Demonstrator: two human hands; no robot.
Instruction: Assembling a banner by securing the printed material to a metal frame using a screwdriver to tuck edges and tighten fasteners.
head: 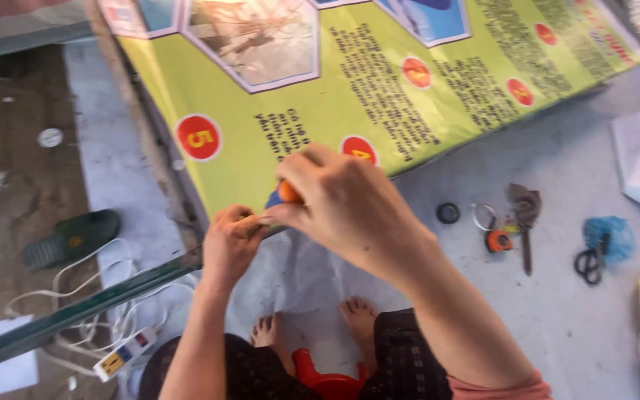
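In the head view, the right hand (pixel 350 204) has its fingers closed around an orange-and-blue tool (pixel 284 194) at the lower edge of a yellow-green banner (pixel 320 96) spread on the floor. The left hand (pixel 232 241) pinches that same edge, just beside the tool (fingers curled shut). Scissors (pixel 591 262) and a tape measure (pixel 498 241) lie well apart.

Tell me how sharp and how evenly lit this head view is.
Head view: soft motion blur throughout; the right hand and left hand smear at the edges, the banner text is unreadable, light is flat daylight, and the scissors on the floor cast hardly any shadow.
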